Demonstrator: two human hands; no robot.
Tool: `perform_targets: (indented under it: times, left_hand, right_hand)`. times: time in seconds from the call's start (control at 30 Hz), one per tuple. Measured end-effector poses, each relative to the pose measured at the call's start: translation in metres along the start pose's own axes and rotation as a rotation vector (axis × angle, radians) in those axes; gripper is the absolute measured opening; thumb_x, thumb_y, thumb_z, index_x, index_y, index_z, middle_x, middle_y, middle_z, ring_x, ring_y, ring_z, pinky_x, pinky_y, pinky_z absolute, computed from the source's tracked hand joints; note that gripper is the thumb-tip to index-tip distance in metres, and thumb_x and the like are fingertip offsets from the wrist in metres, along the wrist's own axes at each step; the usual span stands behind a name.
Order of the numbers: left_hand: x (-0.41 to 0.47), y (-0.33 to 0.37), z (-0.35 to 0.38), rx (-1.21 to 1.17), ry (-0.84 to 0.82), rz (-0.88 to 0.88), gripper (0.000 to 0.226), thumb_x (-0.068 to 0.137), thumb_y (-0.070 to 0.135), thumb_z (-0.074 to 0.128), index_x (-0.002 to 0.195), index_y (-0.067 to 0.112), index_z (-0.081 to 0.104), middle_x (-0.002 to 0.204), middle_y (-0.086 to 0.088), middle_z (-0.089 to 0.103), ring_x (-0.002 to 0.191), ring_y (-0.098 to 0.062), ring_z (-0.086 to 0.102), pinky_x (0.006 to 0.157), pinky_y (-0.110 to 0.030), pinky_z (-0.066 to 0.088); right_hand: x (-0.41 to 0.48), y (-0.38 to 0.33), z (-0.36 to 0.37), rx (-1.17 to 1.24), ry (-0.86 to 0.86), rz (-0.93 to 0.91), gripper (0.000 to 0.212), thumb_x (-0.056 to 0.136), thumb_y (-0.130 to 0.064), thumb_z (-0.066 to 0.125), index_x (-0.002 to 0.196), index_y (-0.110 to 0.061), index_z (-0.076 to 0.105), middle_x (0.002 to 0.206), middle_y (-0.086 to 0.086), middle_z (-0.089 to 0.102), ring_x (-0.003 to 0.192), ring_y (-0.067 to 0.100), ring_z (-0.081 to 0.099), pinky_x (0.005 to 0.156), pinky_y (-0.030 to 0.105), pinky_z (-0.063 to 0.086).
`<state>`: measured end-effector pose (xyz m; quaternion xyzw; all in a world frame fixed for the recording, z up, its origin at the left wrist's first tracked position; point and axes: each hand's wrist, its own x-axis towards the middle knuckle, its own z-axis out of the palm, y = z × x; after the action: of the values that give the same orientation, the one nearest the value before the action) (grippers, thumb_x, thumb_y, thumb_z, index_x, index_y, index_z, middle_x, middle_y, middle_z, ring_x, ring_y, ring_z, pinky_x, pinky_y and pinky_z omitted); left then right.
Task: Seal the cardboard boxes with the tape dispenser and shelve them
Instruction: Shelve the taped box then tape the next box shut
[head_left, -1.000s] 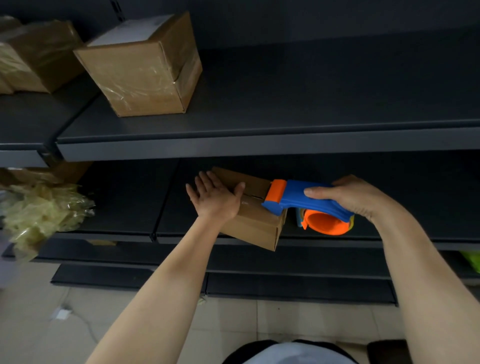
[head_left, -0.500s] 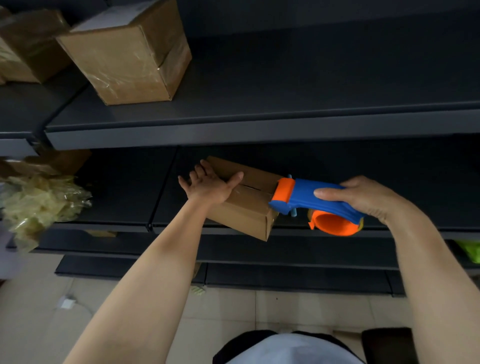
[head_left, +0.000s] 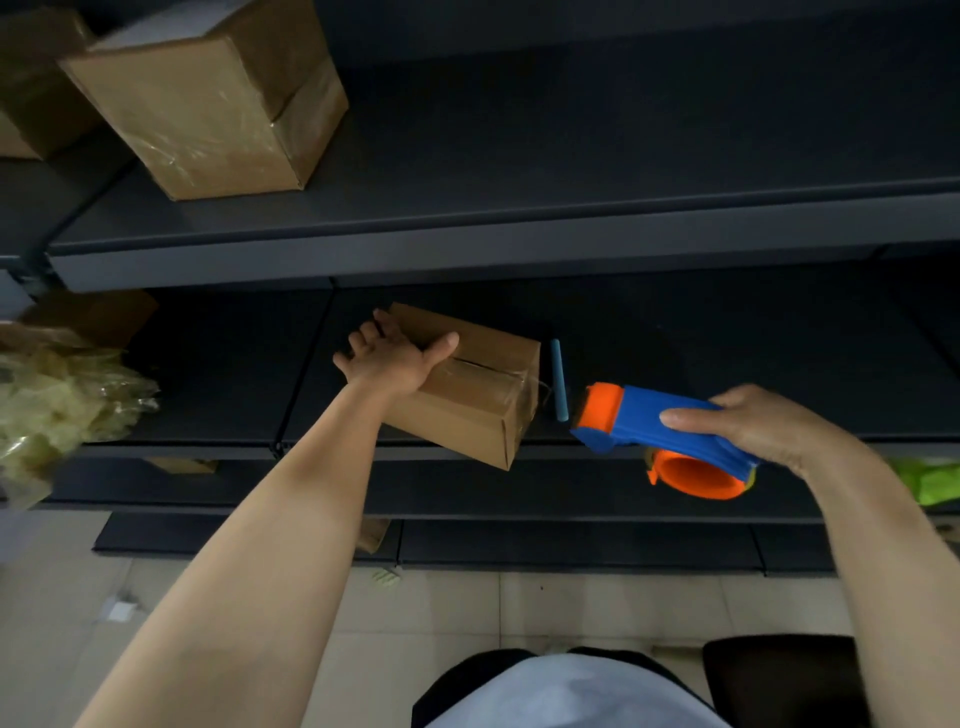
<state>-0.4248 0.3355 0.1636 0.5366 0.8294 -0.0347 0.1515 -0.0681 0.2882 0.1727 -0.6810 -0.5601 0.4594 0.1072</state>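
The small cardboard box (head_left: 467, 387) is pinned flat on the middle shelf (head_left: 727, 353) by the left hand (head_left: 389, 356), palm spread open on top. Clear tape is seen across its seam. The tape dispenser (head_left: 660, 436) is clasped by the right hand (head_left: 763, 428), just right of the box, apart from it.

There is only the one view, worn on the person's head, so it looks out and steeply down from where they stand, facing the dark shelf unit (head_left: 467, 244) head-on and close. Both bare forearms reach up into frame from the bottom corners, toward the middle shelf. The upper shelf fills the top of the picture; below the lowest shelf lie the pale floor tiles (head_left: 571, 608), and the person's own chest shows at the bottom edge.
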Motion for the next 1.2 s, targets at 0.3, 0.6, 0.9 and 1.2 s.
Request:
perform_targets:
  times: [0.3, 0.6, 0.9, 1.2]
  left_hand:
    - [-0.007, 0.006, 0.003, 0.025, 0.067, 0.01, 0.107, 0.077, 0.083, 0.018, 0.15, 0.009, -0.01, 0.158, -0.014, -0.004, 0.145, -0.031, 0.0, 0.112, -0.053, -0.009]
    - [-0.072, 0.061, 0.031, 0.041, 0.233, 0.172, 0.076, 0.093, 0.062, 0.023, 0.13, 0.0, 0.047, 0.144, -0.025, 0.035, 0.134, -0.04, 0.031, 0.107, -0.049, 0.032]
    - [-0.089, 0.069, 0.045, 0.152, 0.223, 0.304, 0.072, 0.1, 0.047, 0.028, 0.146, -0.007, 0.012, 0.153, -0.028, 0.014, 0.143, -0.039, 0.013, 0.117, -0.045, 0.01]
    - [-0.082, 0.044, 0.012, -0.022, 0.181, 0.407, 0.069, 0.098, 0.049, 0.034, 0.147, 0.001, 0.022, 0.152, -0.019, 0.025, 0.141, -0.031, 0.023, 0.113, -0.038, 0.024]
  right_hand:
    - [0.023, -0.04, 0.054, -0.15, 0.014, 0.063, 0.06, 0.068, -0.068, 0.07, 0.082, -0.01, 0.063, 0.073, 0.005, 0.065, 0.062, 0.018, 0.06, 0.05, 0.027, 0.037]
    - [0.023, -0.051, 0.054, -0.259, 0.01, 0.089, 0.064, 0.068, -0.071, 0.067, 0.087, -0.01, 0.057, 0.078, 0.005, 0.06, 0.066, 0.019, 0.058, 0.05, 0.028, 0.036]
    - [0.024, -0.047, 0.056, -0.229, 0.005, 0.083, 0.063, 0.067, -0.071, 0.068, 0.081, -0.011, 0.056, 0.076, 0.007, 0.061, 0.065, 0.02, 0.058, 0.05, 0.028, 0.037]
    - [0.005, -0.046, 0.063, -0.037, -0.011, 0.026, 0.059, 0.069, -0.068, 0.068, 0.076, -0.011, 0.059, 0.062, 0.003, 0.057, 0.052, 0.016, 0.053, 0.05, 0.025, 0.037]
